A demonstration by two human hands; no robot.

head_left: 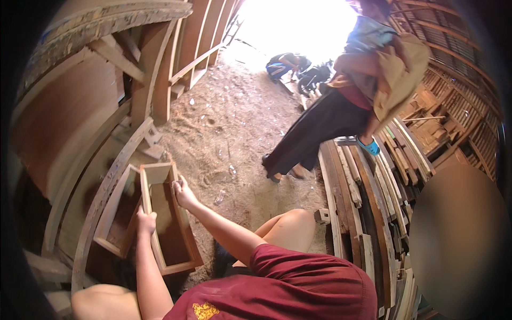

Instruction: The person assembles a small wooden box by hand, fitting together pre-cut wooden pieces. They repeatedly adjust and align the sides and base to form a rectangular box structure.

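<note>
In front of my lower left side is an open, shallow wooden box (175, 268), drawer-like, with pale rims and a darker inside. My right hand (184, 193) grips its right-hand rim near the far end, fingers curled over the edge. On the opposite side my left hand (146, 220) is closed around the left rim, thumb up. Just left of that hand a second similar wooden box (108, 244) leans close by; whether my left fingers also touch it is hidden.
A long curved plank (100, 200) runs along the left, beside wooden frames (156, 80). Stacked timber (368, 197) lies to the right. A person in dark trousers (325, 125) is by the stack; another crouches (285, 66) farther off near a motorbike (313, 79). Sawdust-strewn ground (213, 122) lies ahead.
</note>
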